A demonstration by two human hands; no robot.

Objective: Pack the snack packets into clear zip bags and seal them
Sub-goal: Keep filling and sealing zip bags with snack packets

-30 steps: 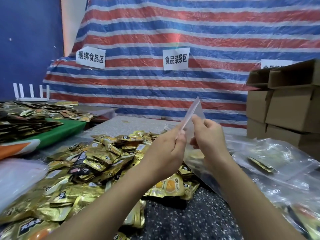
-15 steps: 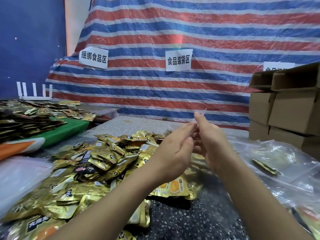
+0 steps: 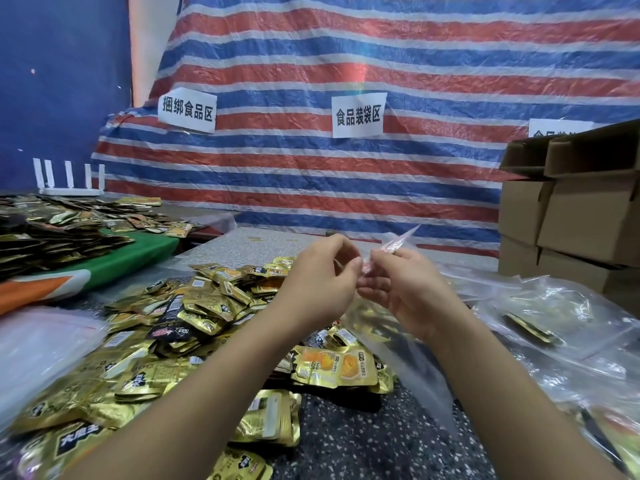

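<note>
Zip bag [image 3: 398, 244] pinched by both hands [image 3: 360, 282]

bare speckled tabletop [image 3: 363, 434] between the arms, gold packet heap [image 3: 166, 327] crowding left, cardboard boxes [image 3: 571, 216] walling right

One head-worn camera looks forward and slightly down from close above the desk [image 3: 346, 441], both forearms reaching in from below, the striped tarp [image 3: 381, 64] straight ahead.

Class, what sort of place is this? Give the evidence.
Probably a makeshift food-packing workshop: a heap of gold foil snack packets on the speckled table, stacked brown cardboard boxes, and a striped tarpaulin backdrop.
</note>
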